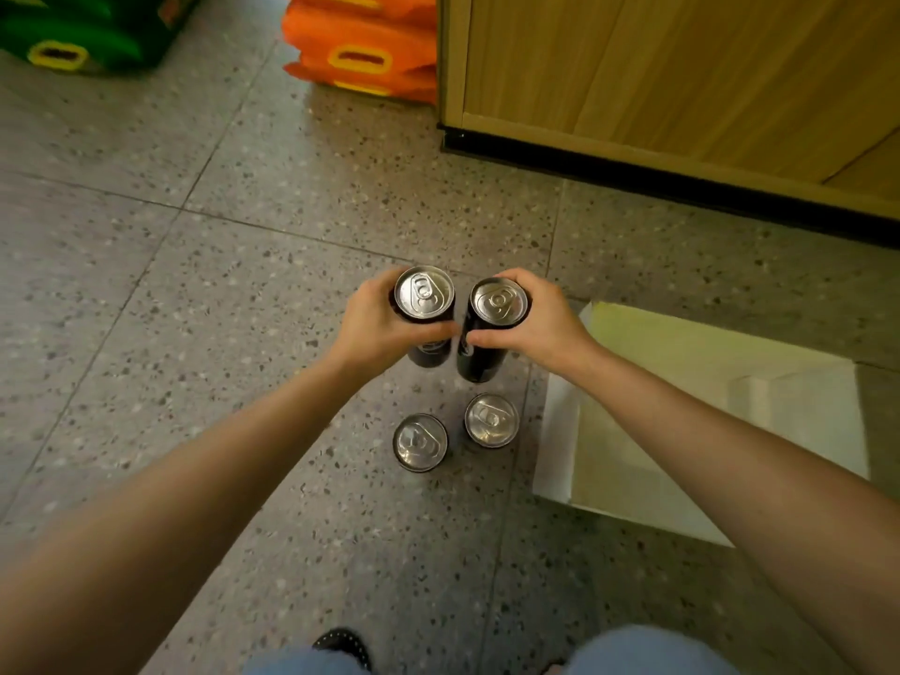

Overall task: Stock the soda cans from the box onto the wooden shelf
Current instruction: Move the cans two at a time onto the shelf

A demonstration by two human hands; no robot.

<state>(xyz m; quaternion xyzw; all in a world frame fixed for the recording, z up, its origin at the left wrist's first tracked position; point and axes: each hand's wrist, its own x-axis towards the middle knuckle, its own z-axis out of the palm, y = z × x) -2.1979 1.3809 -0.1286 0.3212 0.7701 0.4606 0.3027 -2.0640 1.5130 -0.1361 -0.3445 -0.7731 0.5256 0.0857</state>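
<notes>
Far beyond the left hand (377, 328), at the top left corner, lies a stack of glossy green packs (87, 26) with yellow-rimmed handle slots; a like stack of orange packs (363, 46) sits to its right. The floor (195, 285) is speckled grey terrazzo in large square tiles.

The left hand is wrapped around a slim dark soda can (424, 297), upright, its round silver lid and pull tab facing up. Just beside it, nearly touching, the right hand (540, 324) grips a second tall dark can (497, 304) the same way, thumb across the near side. Both cans are held above the floor.

Nearer the person than the hands, two more cans stand upright on the floor: one (420, 442) below the left hand, one (491, 419) below the right, slightly apart.

Right of the right hand lies an open pale cardboard box (633, 431), its smooth cream inside showing. Beyond the right hand stands the wooden shelf unit (682, 65), light grained panel with a black base strip.

At the bottom edge, blue denim knees (647, 650) and a black studded shoe (343, 645) show.
</notes>
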